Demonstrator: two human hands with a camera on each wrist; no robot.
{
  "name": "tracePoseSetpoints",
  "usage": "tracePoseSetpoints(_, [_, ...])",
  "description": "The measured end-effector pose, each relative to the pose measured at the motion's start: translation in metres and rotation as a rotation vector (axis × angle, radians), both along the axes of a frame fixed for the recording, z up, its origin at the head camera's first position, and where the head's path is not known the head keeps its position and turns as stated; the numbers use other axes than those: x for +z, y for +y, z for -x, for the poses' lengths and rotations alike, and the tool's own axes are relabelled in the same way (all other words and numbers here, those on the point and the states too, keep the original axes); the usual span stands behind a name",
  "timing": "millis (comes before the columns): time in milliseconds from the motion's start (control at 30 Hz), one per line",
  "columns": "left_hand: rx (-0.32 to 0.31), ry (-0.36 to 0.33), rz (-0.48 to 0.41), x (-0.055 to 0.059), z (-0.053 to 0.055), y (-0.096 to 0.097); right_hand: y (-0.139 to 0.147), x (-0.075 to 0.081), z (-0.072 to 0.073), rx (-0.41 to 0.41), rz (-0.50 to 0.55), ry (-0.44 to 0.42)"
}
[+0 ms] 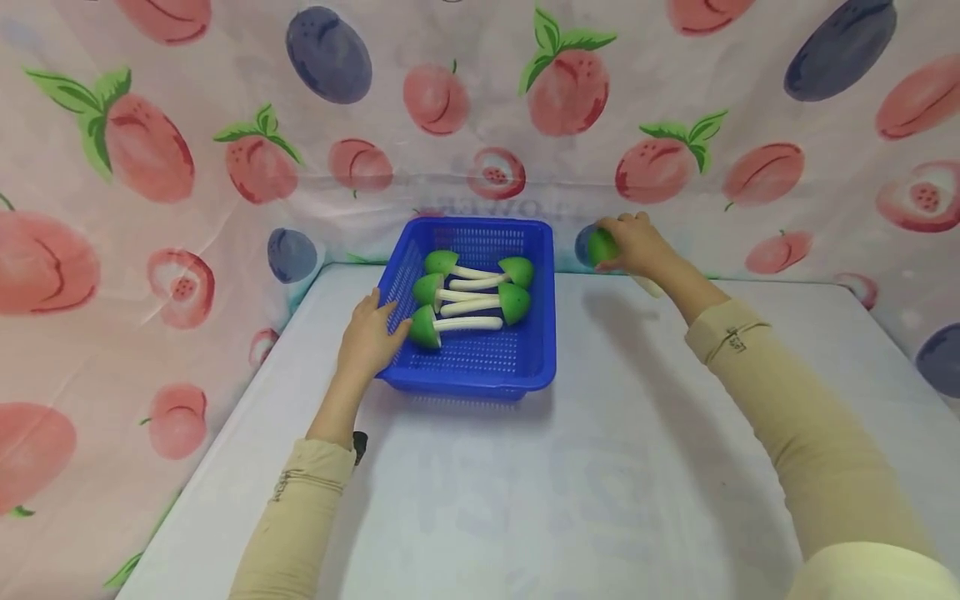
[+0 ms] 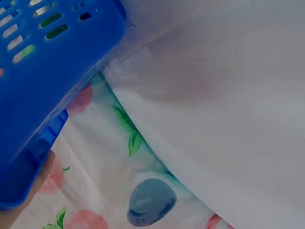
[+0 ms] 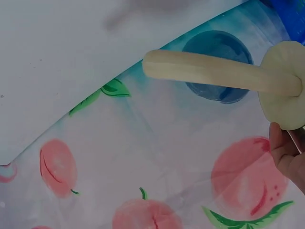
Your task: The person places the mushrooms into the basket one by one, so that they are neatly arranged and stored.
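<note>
A blue plastic basket (image 1: 480, 377) with slotted sides is at the back middle of the table. Several toy mushrooms (image 1: 468, 323) with green caps and white stems lie in it. My left hand (image 1: 367, 337) grips the basket's left rim, and in the left wrist view part of that hand shows beneath the rim. To the right of the basket, my right hand (image 1: 633, 244) holds another toy mushroom (image 3: 205, 70) by its cap, up off the table. Its pale stem sticks out free in the right wrist view; most of the holding fingers are out of that frame.
A white-topped table (image 1: 600, 483) spreads under the basket and both arms. Behind it and along its left side hangs a fruit-patterned cloth (image 1: 315, 208), close to the basket's back. The table's back edge runs just below my right hand.
</note>
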State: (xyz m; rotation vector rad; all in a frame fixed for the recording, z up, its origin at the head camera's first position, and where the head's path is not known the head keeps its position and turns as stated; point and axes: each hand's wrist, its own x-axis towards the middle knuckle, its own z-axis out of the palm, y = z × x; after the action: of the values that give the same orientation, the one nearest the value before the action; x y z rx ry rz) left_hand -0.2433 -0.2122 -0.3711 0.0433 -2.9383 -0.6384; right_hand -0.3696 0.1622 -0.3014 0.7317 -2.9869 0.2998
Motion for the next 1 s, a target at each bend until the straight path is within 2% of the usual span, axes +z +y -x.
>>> tracePoseSetpoints(267, [-0.012,0.001,-0.006,-0.001,0.000,0.002,0.003,0.008,-0.011,-0.037,0.010,-0.029])
tracePoseSetpoints(567, [-0.012,0.007,-0.002,0.001,0.000,0.000,0.004,0.020,-0.026,-0.027,0.026,-0.005])
tracePoseSetpoints(833, [-0.023,0.013,0.000,0.001,-0.001,0.001,0.011,0.031,-0.041,0.016,0.042,0.029])
tracePoseSetpoints(1000, [-0.017,0.009,-0.003,0.001,-0.002,0.000,0.013,0.034,-0.050,0.026,0.091,0.062])
